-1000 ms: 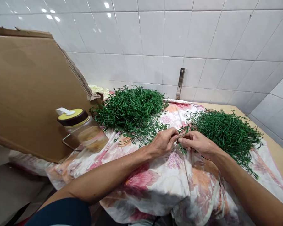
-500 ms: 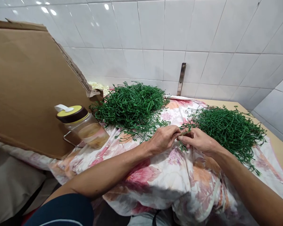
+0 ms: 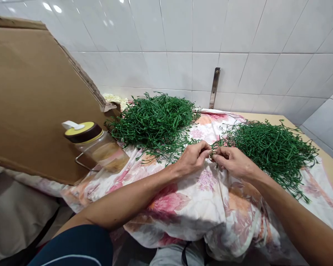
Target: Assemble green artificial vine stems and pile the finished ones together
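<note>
My left hand (image 3: 194, 156) and my right hand (image 3: 231, 160) meet fingertip to fingertip above the flowered cloth. Both are closed in a pinch on a thin green stem (image 3: 213, 148), mostly hidden by the fingers. Beyond my left hand lies a large heap of thin, curly green stems (image 3: 158, 120) with small knobbed tips. A second heap of the same stems (image 3: 272, 147) spreads just right of my right hand, some strands reaching toward its fingers. Whether they are real plants or plastic I cannot tell.
A clear bottle (image 3: 105, 151) with a yellow and brown lid leans at the left, beside a tall cardboard box (image 3: 39, 99). Pale bits (image 3: 115, 99) lie behind it. The flowered cloth (image 3: 169, 201) covers the table (image 3: 283, 120), backed by a tiled wall with a metal strip (image 3: 215, 87).
The view has tilted and shifted slightly. My hands stay together at the same spot, with the fingers drawn a little differently around the stem. The heaps look the same.
</note>
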The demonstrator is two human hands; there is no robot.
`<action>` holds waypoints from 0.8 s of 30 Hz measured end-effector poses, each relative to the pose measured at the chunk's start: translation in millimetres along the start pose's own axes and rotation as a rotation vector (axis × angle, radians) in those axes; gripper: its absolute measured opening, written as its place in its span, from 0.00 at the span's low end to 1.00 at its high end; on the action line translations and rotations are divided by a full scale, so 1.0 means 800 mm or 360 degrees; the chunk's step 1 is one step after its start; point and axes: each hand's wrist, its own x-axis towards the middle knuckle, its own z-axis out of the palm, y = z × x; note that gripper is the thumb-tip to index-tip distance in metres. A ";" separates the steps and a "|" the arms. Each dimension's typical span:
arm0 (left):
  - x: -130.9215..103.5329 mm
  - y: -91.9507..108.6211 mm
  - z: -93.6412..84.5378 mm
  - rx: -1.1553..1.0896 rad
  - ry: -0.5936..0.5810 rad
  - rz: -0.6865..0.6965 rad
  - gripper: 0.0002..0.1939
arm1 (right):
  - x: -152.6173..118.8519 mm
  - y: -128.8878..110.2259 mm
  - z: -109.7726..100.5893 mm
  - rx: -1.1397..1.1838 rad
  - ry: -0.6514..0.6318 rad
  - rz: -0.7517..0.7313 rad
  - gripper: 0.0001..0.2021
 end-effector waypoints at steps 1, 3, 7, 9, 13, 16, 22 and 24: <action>0.001 0.001 -0.001 -0.0051 -0.0007 -0.0059 0.09 | 0.000 0.000 -0.001 0.0003 0.0013 -0.0015 0.13; 0.003 0.001 -0.001 -0.0142 -0.0018 -0.0164 0.09 | 0.000 0.000 -0.002 0.0014 0.0029 -0.0043 0.15; 0.005 -0.004 0.001 -0.0270 -0.0013 -0.0286 0.11 | 0.001 0.001 -0.003 -0.0032 0.0063 -0.0099 0.15; 0.006 -0.006 0.003 -0.0300 -0.0018 -0.0319 0.13 | 0.001 0.001 -0.003 -0.0165 0.0128 -0.0129 0.16; 0.005 -0.007 0.003 -0.0250 -0.0026 -0.0345 0.16 | -0.001 0.003 0.001 -0.0498 0.0320 -0.0186 0.13; 0.004 -0.003 0.000 -0.0179 0.0016 -0.0281 0.14 | -0.001 0.005 0.004 -0.0598 0.0400 -0.0235 0.11; 0.001 0.008 -0.005 -0.0060 0.0042 -0.0122 0.09 | -0.004 -0.003 0.005 -0.0555 0.0436 -0.0233 0.11; 0.001 0.009 -0.004 -0.0086 0.0035 -0.0123 0.08 | -0.005 -0.006 0.004 -0.0531 0.0426 -0.0196 0.13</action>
